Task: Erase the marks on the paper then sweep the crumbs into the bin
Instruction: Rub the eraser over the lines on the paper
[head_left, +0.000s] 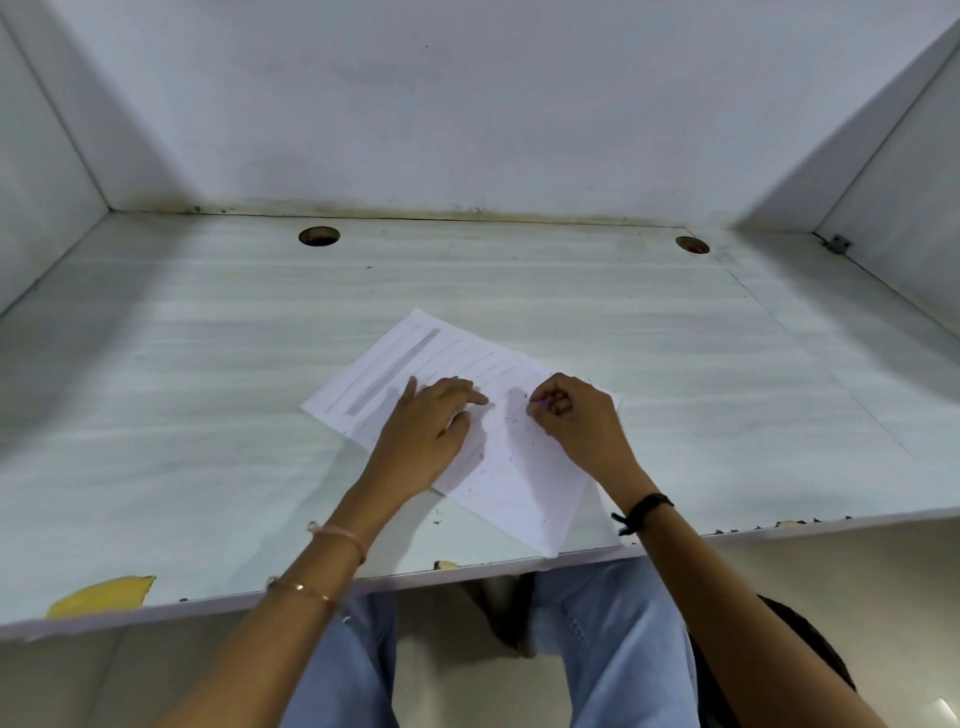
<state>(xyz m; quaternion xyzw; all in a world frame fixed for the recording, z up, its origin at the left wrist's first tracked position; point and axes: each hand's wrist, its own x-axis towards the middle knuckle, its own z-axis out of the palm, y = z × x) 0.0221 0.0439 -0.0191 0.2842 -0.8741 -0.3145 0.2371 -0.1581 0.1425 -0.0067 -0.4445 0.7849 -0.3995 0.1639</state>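
While we are pressing the paper (519, 478) flat near the front edge of the desk (208, 415) with the straight fingers (462, 393) of our left hand (423, 431) and pinching what seems an eraser (542, 402) in our right hand (571, 421), hard rubbing is risking creasing the sheet and scattering crumbs (514, 423) over that edge.

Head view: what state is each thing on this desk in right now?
paper: flat on the desk, skewed.
pencil marks: dark band not yet erased.
crumbs: scattered on the paper, unswept.
left hand: flat, pressing the paper.
right hand: curled, pinching the eraser.
eraser: mostly hidden in that hand.
desk: front edge chipped.
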